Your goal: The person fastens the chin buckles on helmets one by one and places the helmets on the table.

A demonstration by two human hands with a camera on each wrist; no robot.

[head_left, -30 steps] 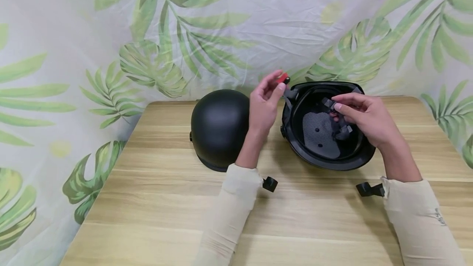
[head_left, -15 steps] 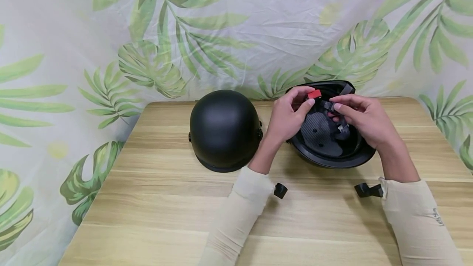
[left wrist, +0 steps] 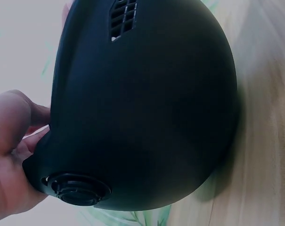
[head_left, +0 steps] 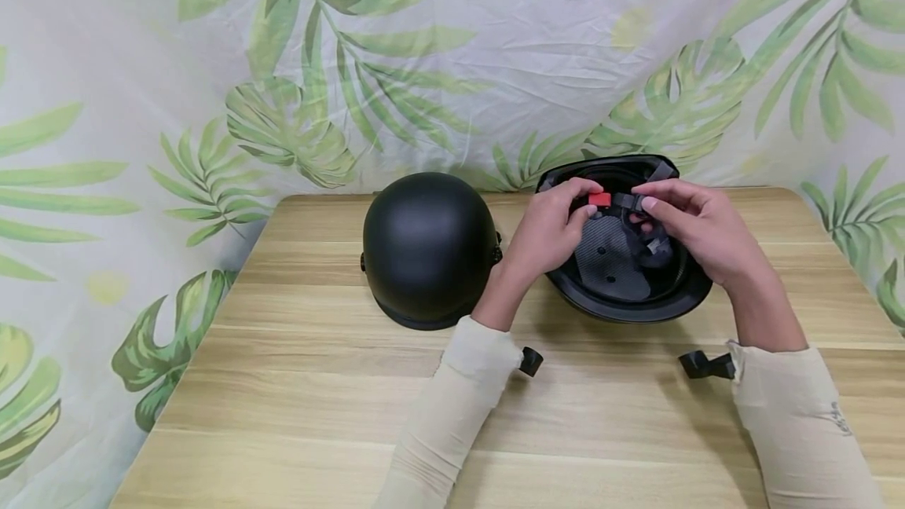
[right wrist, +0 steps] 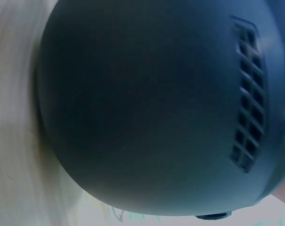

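Tabletop (head_left: 318,422), upturned helmet (head_left: 611,261), red buckle (head_left: 599,200)

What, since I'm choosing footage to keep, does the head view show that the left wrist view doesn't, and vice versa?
Only the head view: the dome-up helmet, the red buckle part pinched by the left hand, and the grey pad inside the upturned helmet. Only the left wrist view: the vent grille in that helmet's outer side. Both: the upturned helmet, left hand, wooden table and leaf-patterned cloth.
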